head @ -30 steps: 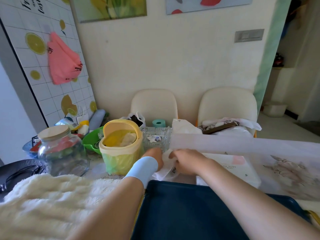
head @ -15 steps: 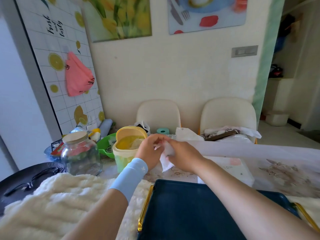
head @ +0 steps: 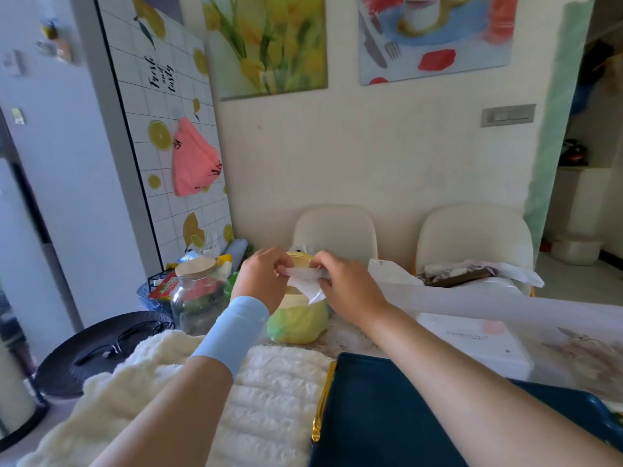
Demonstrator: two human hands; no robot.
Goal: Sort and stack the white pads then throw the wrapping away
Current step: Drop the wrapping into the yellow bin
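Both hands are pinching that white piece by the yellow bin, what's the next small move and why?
Probably release it into the yellow bin, if it is wrapping. The left hand and right hand pinch the white piece together at the bin's top, so a slight lowering and letting go should drop it in.

A cream wall (head: 387,156) fills the middle of the frame. A yellow flower painting (head: 269,42) and a cake-and-fork painting (head: 438,35) hang along the top, and a grey switch plate (head: 508,115) sits at right. Below stand a cream chair (head: 335,230) and a second chair (head: 472,230). A lemon-print tiled panel (head: 161,129) occupies the left, and a daylit doorway (head: 590,180) the far right.
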